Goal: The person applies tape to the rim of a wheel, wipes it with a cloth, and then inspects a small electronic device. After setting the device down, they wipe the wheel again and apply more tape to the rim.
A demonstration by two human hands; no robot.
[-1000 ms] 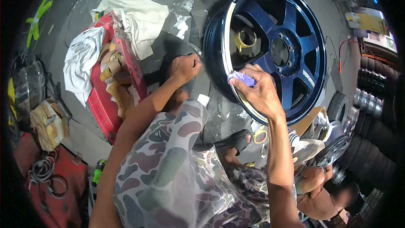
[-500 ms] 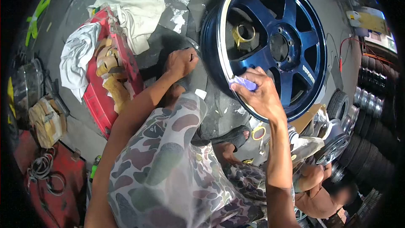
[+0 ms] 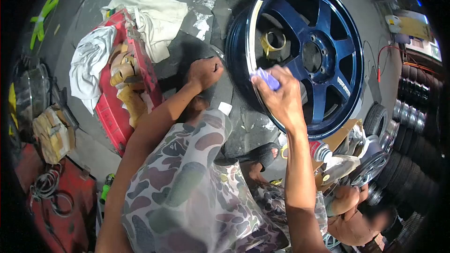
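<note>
One wheel point(image 3: 328, 21) on edge, facing right; pad point(image 3: 265, 78) gripped.

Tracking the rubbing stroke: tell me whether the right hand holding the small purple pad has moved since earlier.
Yes. The right hand with the purple pad has slid up the silver lip of the blue alloy wheel, nearer the yellow tape roll.
</note>
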